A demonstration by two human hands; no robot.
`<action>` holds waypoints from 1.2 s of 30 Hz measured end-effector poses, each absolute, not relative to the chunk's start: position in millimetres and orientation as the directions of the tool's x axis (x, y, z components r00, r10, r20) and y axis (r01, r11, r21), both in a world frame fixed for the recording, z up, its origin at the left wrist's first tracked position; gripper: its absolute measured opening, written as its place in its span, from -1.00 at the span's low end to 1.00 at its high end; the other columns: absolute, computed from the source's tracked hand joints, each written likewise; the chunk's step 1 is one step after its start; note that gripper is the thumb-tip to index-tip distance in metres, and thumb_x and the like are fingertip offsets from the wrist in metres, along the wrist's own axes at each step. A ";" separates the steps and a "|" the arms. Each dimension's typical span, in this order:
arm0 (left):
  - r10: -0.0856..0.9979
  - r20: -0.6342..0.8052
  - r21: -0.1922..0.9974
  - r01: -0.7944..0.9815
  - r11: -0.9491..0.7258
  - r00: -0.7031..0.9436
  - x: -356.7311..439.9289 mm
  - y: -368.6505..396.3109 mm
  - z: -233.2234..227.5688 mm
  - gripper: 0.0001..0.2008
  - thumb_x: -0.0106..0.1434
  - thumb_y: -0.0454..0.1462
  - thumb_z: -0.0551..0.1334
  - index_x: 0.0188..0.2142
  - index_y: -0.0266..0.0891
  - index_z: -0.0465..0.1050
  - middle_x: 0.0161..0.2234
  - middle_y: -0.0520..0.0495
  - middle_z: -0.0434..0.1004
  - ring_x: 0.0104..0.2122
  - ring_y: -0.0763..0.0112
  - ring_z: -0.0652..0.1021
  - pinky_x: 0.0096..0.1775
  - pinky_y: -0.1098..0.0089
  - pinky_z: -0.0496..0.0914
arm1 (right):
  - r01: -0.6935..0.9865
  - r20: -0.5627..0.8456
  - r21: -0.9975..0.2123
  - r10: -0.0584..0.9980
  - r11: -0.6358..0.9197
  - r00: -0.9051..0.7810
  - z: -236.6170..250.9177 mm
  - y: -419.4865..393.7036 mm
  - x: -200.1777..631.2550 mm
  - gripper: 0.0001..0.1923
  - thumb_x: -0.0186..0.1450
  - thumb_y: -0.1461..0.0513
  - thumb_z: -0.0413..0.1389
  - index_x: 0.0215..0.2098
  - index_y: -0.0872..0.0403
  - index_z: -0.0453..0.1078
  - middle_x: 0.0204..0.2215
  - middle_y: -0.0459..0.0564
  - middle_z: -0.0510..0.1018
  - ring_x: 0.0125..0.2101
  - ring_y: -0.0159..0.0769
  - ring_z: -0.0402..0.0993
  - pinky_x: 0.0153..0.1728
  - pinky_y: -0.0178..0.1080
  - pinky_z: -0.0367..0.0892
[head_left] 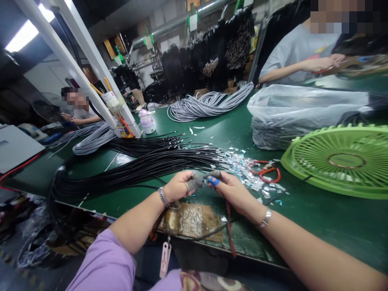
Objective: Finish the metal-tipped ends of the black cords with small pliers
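Observation:
My left hand (184, 185), with grey covers on its fingertips, is closed in a pinch over the near part of the green table. Opposite it, almost touching, my right hand (226, 186) is also pinched, with grey and blue finger covers. Whatever is between the fingertips is too small and hidden to name. A dark red strip (229, 230) hangs below my right hand. Just beyond both hands lie the ends of a thick bundle of black cables (136, 169). Silvery and blue foil scraps (239, 165) are scattered there, beside red-handled scissors (269, 174).
A green fan (345, 161) and a plastic bag of grey cables (281, 125) stand on the right. Coiled grey cable (209, 105) lies at the back. A white post (100, 76) rises at left, near a lilac bottle (147, 121). Two other people sit across the table.

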State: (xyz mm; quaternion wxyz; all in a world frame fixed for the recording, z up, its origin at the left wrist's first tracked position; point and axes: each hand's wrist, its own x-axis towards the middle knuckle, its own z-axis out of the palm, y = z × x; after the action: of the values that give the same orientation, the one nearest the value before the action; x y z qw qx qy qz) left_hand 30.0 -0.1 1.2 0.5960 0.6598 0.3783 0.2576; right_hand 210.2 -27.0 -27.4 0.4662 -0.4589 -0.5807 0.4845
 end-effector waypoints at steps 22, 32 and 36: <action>0.816 -0.207 0.977 0.156 0.145 0.540 34.5 -1.8 3.0 -0.48 -0.02 0.12 0.30 -0.37 -0.24 0.20 -0.65 0.09 0.44 -0.76 0.54 0.42 -0.75 0.61 0.09 | 0.501 0.338 -0.750 0.901 0.432 -0.271 -24.5 -34.0 212.9 -0.78 0.28 0.18 -0.04 -0.42 0.04 0.40 -0.53 -0.05 0.53 -0.53 -0.27 0.39 -0.48 -0.25 0.27; 0.834 -0.217 0.964 0.247 0.101 0.507 36.0 -2.8 2.7 -0.57 0.03 0.02 0.32 -0.41 -0.25 0.24 -0.73 0.15 0.37 -0.83 0.61 0.30 -0.76 0.61 0.07 | 0.665 0.330 -0.626 0.911 0.408 -0.247 -25.0 -35.4 213.5 -0.81 0.28 0.18 -0.01 -0.33 0.07 0.41 -0.47 0.00 0.55 -0.48 -0.25 0.44 -0.45 -0.27 0.28; 0.838 -0.226 0.958 0.269 0.099 0.496 36.3 -3.1 1.5 -0.61 0.04 -0.02 0.32 -0.40 -0.25 0.25 -0.74 0.17 0.35 -0.84 0.61 0.28 -0.77 0.61 0.08 | 0.676 0.316 -0.615 0.912 0.406 -0.260 -26.0 -35.0 214.3 -0.82 0.28 0.19 -0.02 -0.36 0.06 0.40 -0.49 -0.01 0.56 -0.49 -0.26 0.44 -0.46 -0.27 0.27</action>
State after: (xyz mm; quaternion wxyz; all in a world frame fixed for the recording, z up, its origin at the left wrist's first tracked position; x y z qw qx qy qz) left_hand 36.3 -3.1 1.5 0.5957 0.6270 0.4414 0.2391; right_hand 214.3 -35.0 -26.0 0.3254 -0.5140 -0.7726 0.1816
